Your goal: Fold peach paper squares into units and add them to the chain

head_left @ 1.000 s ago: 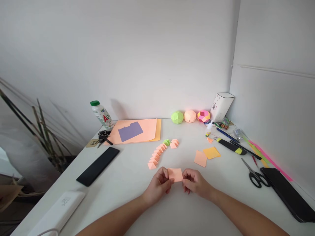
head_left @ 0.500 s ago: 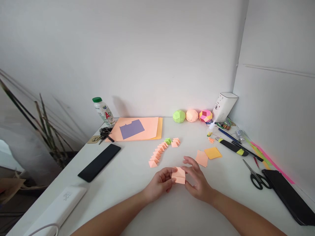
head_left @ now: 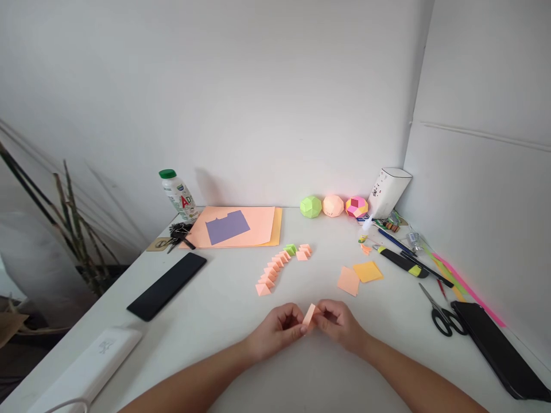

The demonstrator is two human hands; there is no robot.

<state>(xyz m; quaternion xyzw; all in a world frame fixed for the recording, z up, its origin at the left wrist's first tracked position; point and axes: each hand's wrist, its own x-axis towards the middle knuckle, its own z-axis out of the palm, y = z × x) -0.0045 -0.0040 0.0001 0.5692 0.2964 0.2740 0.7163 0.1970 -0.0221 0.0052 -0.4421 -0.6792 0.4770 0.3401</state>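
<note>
A small peach paper [head_left: 309, 316], partly folded, is held between both hands above the white table. My left hand [head_left: 282, 330] pinches its left side between thumb and fingers. At its right side, the fingers of my right hand [head_left: 340, 324] are closed on it. Beyond my hands a curved row of folded peach paper pieces [head_left: 271, 272] runs up to green folded pieces [head_left: 290, 249], with a few more peach ones [head_left: 303, 252] beside them. To the right lie a peach square sheet [head_left: 348, 280] and an orange square sheet [head_left: 368, 271], edges touching.
Three paper balls [head_left: 333, 206] line the wall. Scissors [head_left: 442, 315], a cutter [head_left: 402, 261] and a black case [head_left: 499, 350] are on the right. Large paper sheets [head_left: 262, 223], a bottle [head_left: 177, 195], keys [head_left: 181, 232], a black phone [head_left: 167, 285] and a white power strip [head_left: 92, 364] are left.
The peach paper has turned from facing me flat to a narrow, bent shape. My right fingers, spread apart before, have closed on it. The view has shifted slightly.
</note>
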